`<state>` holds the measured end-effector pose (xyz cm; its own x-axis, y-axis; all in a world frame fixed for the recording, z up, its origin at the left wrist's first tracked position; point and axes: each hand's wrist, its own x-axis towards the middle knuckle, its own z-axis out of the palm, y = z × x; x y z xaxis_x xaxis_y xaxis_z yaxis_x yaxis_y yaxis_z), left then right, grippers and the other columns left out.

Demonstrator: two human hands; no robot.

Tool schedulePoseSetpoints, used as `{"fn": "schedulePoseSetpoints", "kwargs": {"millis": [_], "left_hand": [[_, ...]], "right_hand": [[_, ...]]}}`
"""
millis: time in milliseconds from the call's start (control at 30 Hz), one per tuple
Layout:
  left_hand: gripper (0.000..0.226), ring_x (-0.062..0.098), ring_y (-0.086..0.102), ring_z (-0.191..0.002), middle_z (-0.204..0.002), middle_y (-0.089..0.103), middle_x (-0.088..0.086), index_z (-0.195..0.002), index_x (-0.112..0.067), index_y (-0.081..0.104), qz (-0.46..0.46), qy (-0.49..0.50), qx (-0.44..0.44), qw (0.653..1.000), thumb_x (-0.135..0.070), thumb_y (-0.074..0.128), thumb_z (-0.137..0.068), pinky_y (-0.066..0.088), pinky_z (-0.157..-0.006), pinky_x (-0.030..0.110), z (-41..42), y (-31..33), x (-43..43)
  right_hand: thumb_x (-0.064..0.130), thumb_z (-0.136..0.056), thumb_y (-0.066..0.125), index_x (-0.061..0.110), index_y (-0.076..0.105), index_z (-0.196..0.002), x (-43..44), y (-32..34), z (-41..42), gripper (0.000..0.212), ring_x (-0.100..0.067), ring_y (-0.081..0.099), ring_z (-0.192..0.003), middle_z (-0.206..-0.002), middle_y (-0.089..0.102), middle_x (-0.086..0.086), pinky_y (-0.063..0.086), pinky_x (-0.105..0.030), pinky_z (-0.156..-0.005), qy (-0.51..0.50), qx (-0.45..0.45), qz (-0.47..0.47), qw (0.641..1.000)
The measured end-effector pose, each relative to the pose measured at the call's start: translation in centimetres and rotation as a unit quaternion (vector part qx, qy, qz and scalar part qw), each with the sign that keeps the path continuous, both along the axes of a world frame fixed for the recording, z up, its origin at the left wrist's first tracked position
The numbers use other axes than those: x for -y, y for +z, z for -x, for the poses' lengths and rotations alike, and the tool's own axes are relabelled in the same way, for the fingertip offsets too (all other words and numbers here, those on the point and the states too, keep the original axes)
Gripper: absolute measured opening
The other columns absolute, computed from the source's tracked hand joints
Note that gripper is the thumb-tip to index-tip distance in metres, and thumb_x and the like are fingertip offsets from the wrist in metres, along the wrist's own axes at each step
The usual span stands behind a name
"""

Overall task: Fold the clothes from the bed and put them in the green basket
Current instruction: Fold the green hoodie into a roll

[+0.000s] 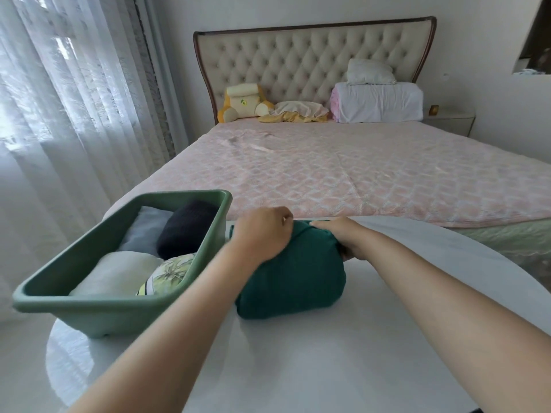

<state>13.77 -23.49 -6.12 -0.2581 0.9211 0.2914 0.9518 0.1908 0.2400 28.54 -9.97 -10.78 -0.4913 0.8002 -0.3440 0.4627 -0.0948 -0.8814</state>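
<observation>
Nearest to us, white table (328, 368), both forearms reaching out over it. Dark green garment (295, 281) lies mid-table as a compact folded bundle, just beside the green basket (89, 305) and not yet in it. Left hand (262, 236) sits on the bundle's far left corner, fingers curled down into the cloth; we read that as a grasp, though the knuckles hide the fingertips. Right hand (343, 238) clamps the far right side, fingers laid over the top and thumb tucked low against the side. Basket stands on the table's left part, already holding a cream piece (119, 272), a leaf-print piece (167, 275), a grey piece (143, 228) and a black piece (185, 228), packed close. We judge the folding of this item finished or nearly so, and the transfer is the step in hand. Next move calls for lifting the bundle with both hands so the folds stay together, carrying it left over the rim and setting it on top of the stack. Beyond, the bed (343, 174) shows its pink cover; only a plush toy (241, 102) and pillows (378, 101) sit at the headboard, so little seems left.
</observation>
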Motion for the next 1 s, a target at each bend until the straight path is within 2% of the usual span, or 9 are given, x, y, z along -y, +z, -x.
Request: {"fn": "schedulePoseSetpoints", "kwargs": {"millis": [133, 233, 300, 367, 500, 633, 767, 867, 1000], "left_hand": [[0.037, 0.021, 0.061, -0.101, -0.113, 0.069, -0.007, -0.118, -0.039, 0.065, 0.065, 0.026, 0.088, 0.994, -0.043, 0.033, -0.1, 0.047, -0.089, 0.034, 1.2, -1.9, -1.9], [0.037, 0.02, 0.061, -0.101, -0.114, 0.068, -0.005, -0.114, -0.038, 0.068, 0.139, 0.026, 0.207, 0.968, -0.048, 0.035, -0.099, 0.049, -0.097, 0.04, 2.8, -1.7, -3.4], [0.037, 0.019, 0.064, -0.098, -0.111, 0.069, -0.004, -0.113, -0.034, 0.07, 0.149, 0.031, 0.281, 0.948, -0.048, 0.039, -0.099, 0.05, -0.098, 0.041, 3.5, -2.1, -3.9], [0.035, 0.017, 0.064, -0.095, -0.104, 0.069, -0.005, -0.109, -0.028, 0.071, 0.156, 0.038, 0.318, 0.934, -0.047, 0.043, -0.1, 0.05, -0.096, 0.038, 4.2, -2.6, -4.4], [0.027, 0.023, 0.057, -0.086, -0.083, 0.06, 0.002, -0.08, -0.013, 0.059, 0.144, 0.107, 0.339, 0.924, -0.035, 0.054, -0.096, 0.047, -0.085, 0.035, 5.0, -3.1, -5.6], [0.037, 0.027, 0.065, -0.107, -0.114, 0.069, 0.005, -0.114, -0.01, 0.069, 0.181, 0.123, 0.376, 0.9, -0.038, 0.057, -0.093, 0.049, -0.1, 0.041, 5.5, -3.1, -6.0], [0.05, 0.031, 0.046, -0.134, -0.148, 0.047, 0.013, -0.144, -0.003, 0.046, 0.202, 0.17, 0.311, 0.913, -0.037, 0.038, -0.107, 0.036, -0.112, 0.038, 5.3, -2.3, -5.6], [0.051, 0.031, 0.054, -0.123, -0.131, 0.059, 0.014, -0.131, 0.0, 0.054, 0.22, 0.165, 0.255, 0.927, -0.042, 0.045, -0.103, 0.042, -0.106, 0.04, 5.7, -2.6, -5.7], [0.032, 0.023, 0.062, -0.079, -0.078, 0.064, 0.001, -0.09, -0.009, 0.064, 0.124, 0.2, 0.204, 0.95, -0.04, 0.062, -0.09, 0.048, -0.071, 0.031, 5.5, -3.6, -5.8]], "right_hand": [[0.055, -0.083, 0.065, 0.011, 0.07, -0.099, -0.9, -0.7, 1.0, 0.047, -0.027, 0.061, -0.074, -0.092, 0.066, -0.008, 0.05, -0.03, -0.067, -0.067, 0.025, -0.006, 0.997], [0.05, -0.097, 0.047, 0.015, 0.059, -0.096, -0.8, -0.1, 1.7, 0.037, -0.021, 0.057, -0.08, -0.093, 0.059, 0.001, 0.045, -0.033, -0.071, -0.113, 0.036, -0.196, 0.973], [0.047, -0.1, 0.042, 0.02, 0.058, -0.121, 0.2, 0.2, 2.2, 0.038, -0.019, 0.057, -0.105, -0.116, 0.057, 0.004, 0.047, -0.038, -0.09, -0.083, 0.039, -0.296, 0.951], [0.042, -0.105, 0.035, 0.017, 0.056, -0.13, 1.2, -0.3, 2.5, 0.042, -0.022, 0.055, -0.118, -0.128, 0.058, 0.002, 0.045, -0.041, -0.101, 0.006, 0.066, -0.304, 0.95], [0.04, -0.107, 0.034, 0.016, 0.063, -0.121, 1.0, -1.7, 1.9, 0.041, -0.021, 0.059, -0.11, -0.119, 0.066, -0.001, 0.046, -0.036, -0.093, 0.033, 0.074, -0.252, 0.964], [0.038, -0.102, 0.051, 0.023, 0.067, -0.108, 0.3, -2.3, 1.6, 0.023, -0.011, 0.06, -0.099, -0.105, 0.066, 0.013, 0.043, -0.028, -0.08, -0.037, 0.031, -0.252, 0.967], [0.03, -0.1, 0.057, 0.018, 0.068, -0.09, 0.5, -2.5, 1.2, 0.019, -0.01, 0.062, -0.086, -0.089, 0.068, 0.011, 0.047, -0.028, -0.073, -0.077, 0.013, -0.293, 0.953], [0.031, -0.102, 0.054, 0.016, 0.064, -0.087, 0.6, -2.9, 0.7, 0.023, -0.016, 0.061, -0.083, -0.085, 0.065, 0.009, 0.048, -0.032, -0.073, -0.101, 0.038, -0.317, 0.942], [0.033, -0.102, 0.05, 0.02, 0.059, -0.086, 1.0, -3.1, 0.4, 0.022, -0.018, 0.059, -0.083, -0.085, 0.063, 0.01, 0.048, -0.035, -0.074, -0.118, 0.072, -0.32, 0.937]]}}
